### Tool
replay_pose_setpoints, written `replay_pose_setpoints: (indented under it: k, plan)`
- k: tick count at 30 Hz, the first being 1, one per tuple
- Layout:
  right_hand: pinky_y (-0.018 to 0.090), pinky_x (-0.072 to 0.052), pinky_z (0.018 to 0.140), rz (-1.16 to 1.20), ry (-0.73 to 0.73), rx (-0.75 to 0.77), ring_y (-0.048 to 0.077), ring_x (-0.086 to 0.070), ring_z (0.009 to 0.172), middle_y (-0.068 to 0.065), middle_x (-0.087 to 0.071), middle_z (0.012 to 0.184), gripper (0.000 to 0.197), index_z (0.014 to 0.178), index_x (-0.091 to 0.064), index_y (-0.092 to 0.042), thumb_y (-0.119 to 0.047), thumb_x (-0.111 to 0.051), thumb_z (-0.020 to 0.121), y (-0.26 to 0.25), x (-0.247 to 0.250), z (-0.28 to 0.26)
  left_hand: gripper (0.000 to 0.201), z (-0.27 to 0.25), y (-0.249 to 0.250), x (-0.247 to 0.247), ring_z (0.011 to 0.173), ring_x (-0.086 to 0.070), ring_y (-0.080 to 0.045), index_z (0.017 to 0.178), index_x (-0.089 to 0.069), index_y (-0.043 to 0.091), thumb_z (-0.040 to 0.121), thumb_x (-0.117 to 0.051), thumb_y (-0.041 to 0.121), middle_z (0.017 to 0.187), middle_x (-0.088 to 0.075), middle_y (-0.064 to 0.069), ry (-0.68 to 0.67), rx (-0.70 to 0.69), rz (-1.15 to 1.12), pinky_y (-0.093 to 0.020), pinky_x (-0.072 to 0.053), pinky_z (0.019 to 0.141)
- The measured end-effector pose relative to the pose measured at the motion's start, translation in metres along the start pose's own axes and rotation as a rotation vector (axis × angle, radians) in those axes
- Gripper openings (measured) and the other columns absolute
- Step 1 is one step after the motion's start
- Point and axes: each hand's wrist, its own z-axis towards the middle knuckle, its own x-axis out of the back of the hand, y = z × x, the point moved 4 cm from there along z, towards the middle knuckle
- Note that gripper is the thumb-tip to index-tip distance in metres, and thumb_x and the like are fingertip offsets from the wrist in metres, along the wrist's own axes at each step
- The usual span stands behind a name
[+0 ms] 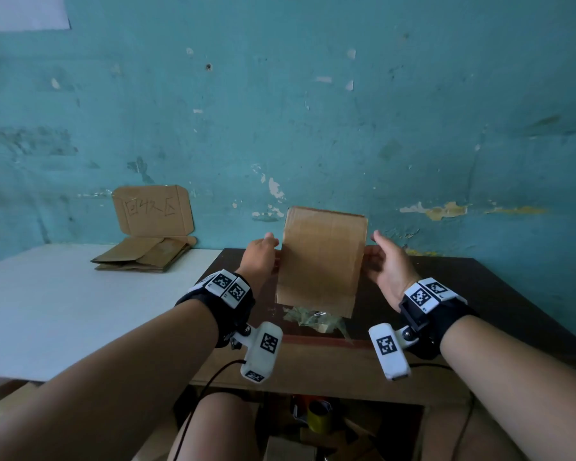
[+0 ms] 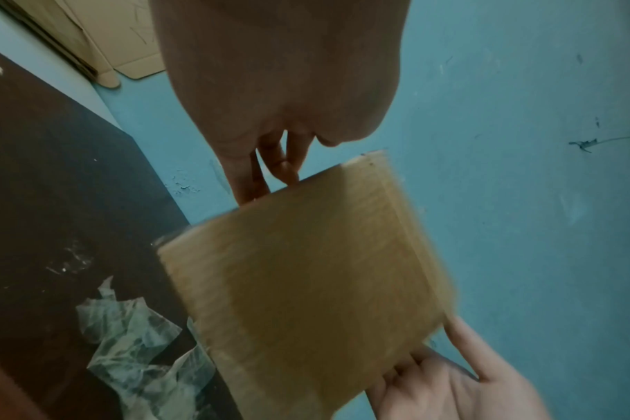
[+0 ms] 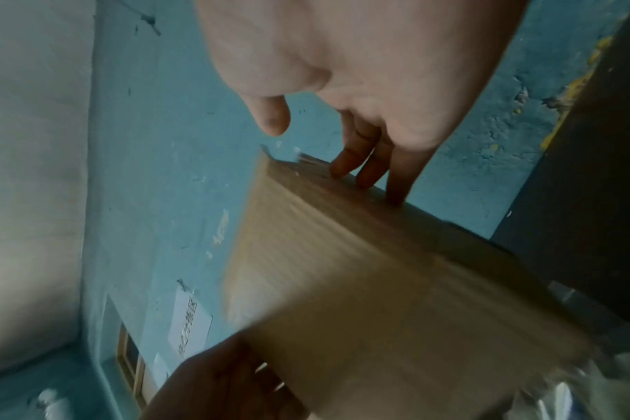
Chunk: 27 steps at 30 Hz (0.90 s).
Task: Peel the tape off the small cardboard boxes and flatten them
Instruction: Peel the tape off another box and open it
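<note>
Both hands hold the cardboard box [image 1: 321, 261] above the desk [image 1: 479, 287]: left hand [image 1: 258, 252] at nine o'clock, right hand [image 1: 384, 266] at three, straight fingers [image 3: 373, 167] pressing its sides. It looks light, stiff, crushable; best held by the edges.

At my ten o'clock, the cardboard sign [image 1: 152, 210] against the wall read "回收区"; the paper notice [image 3: 189, 322] stayed illegible.

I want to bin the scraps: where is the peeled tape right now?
In the head view the crumpled clear tape lies on the dark table, near its front edge, just below the cardboard box held between both hands.
</note>
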Motion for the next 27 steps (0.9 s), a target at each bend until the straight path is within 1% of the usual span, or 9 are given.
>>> replay_pose_setpoints:
  k: [1,3,6,9,12,15,18,21,27]
  plan:
    - [0.038,-0.05,0.086,-0.048,-0.008,0.004,0.025,-0.062,0.089,0.013,-0.06,0.094,0.038,0.121,-0.058,-0.007,-0.038,-0.053,0.1,-0.001,-0.001,-0.001,0.044,0.0,0.0,-0.001,0.086,-0.061,-0.03,0.096,-0.063,0.005,0.108,-0.033,0.034,0.093,-0.062,-0.015,-0.005,0.006,-0.005,-0.041,-0.052,0.083]
    - [0.043,-0.045,0.106,-0.147,0.02,0.009,0.03,-0.063,0.113,0.012,-0.065,0.117,0.067,0.126,-0.062,-0.01,-0.061,-0.059,0.084,0.002,-0.001,0.003,0.045,0.001,0.001,-0.004,0.1,-0.066,-0.038,0.087,-0.063,0.009,0.108,-0.034,0.036,0.1,-0.064,-0.019,-0.021,0.009,0.029,-0.048,-0.056,0.096]
    - [0.051,-0.036,0.116,-0.167,0.021,0.001,0.027,-0.051,0.135,0.007,-0.058,0.143,0.094,0.134,-0.061,-0.016,-0.074,-0.06,0.061,0.015,0.007,0.018,0.051,-0.003,0.005,-0.007,0.111,-0.066,-0.036,0.108,-0.068,0.004,0.106,-0.037,0.044,0.115,-0.067,-0.019,-0.043,0.038,0.053,-0.054,-0.053,0.102]
    - [0.058,-0.037,0.113,-0.154,0.004,-0.042,0.028,-0.049,0.135,0.006,-0.056,0.145,0.077,0.131,-0.065,-0.025,-0.066,-0.06,0.065,0.003,-0.004,-0.004,0.045,-0.002,0.006,-0.006,0.097,-0.07,-0.03,0.103,-0.07,0.004,0.101,-0.054,0.047,0.1,-0.072,-0.013,-0.091,0.02,0.052,-0.045,-0.058,0.095]
    - [0.056,-0.043,0.107,-0.067,-0.043,-0.061,0.024,-0.057,0.124,-0.003,-0.059,0.134,0.035,0.126,-0.062,-0.028,-0.044,-0.05,0.097,-0.006,-0.013,-0.018,0.021,-0.004,0.005,-0.009,0.087,-0.072,-0.025,0.098,-0.075,0.011,0.093,-0.071,0.031,0.087,-0.075,-0.003,-0.174,-0.053,0.127,-0.036,-0.055,0.079]
    - [0.05,-0.04,0.108,-0.085,-0.101,-0.034,0.022,-0.05,0.132,-0.003,-0.047,0.15,0.06,0.151,-0.04,-0.029,-0.026,-0.055,0.093,0.0,-0.02,-0.015,0.023,-0.007,0.006,-0.014,0.08,-0.068,-0.014,0.099,-0.068,0.015,0.087,-0.079,0.03,0.088,-0.071,0.002,-0.122,-0.11,0.227,-0.022,-0.05,0.064]
    - [0.044,-0.036,0.115,-0.377,-0.074,0.064,0.022,-0.041,0.141,-0.001,-0.037,0.159,0.087,0.155,-0.033,-0.029,-0.016,-0.074,0.079,0.007,-0.026,-0.013,0.023,-0.009,0.005,-0.015,0.076,-0.065,-0.013,0.082,-0.063,0.021,0.086,-0.08,0.036,0.078,-0.068,0.006,-0.003,-0.178,0.393,-0.021,-0.046,0.059]
    - [0.038,-0.038,0.11,-0.601,0.071,0.137,0.024,-0.04,0.142,0.0,-0.04,0.156,0.086,0.151,-0.037,-0.027,-0.026,-0.084,0.079,0.011,-0.023,-0.014,0.024,-0.013,0.004,-0.018,0.078,-0.066,-0.017,0.075,-0.061,0.022,0.084,-0.079,0.036,0.075,-0.069,0.005,0.055,-0.204,0.535,-0.025,-0.05,0.064]
    - [0.027,-0.047,0.088,-0.753,0.196,0.193,0.025,-0.059,0.119,0.002,-0.057,0.142,0.072,0.142,-0.048,-0.029,-0.023,-0.08,0.077,0.012,-0.019,-0.012,0.048,-0.017,0.011,-0.024,0.08,-0.064,-0.02,0.103,-0.054,0.016,0.076,-0.08,0.047,0.09,-0.064,0.001,0.079,-0.196,0.727,-0.03,-0.05,0.066]
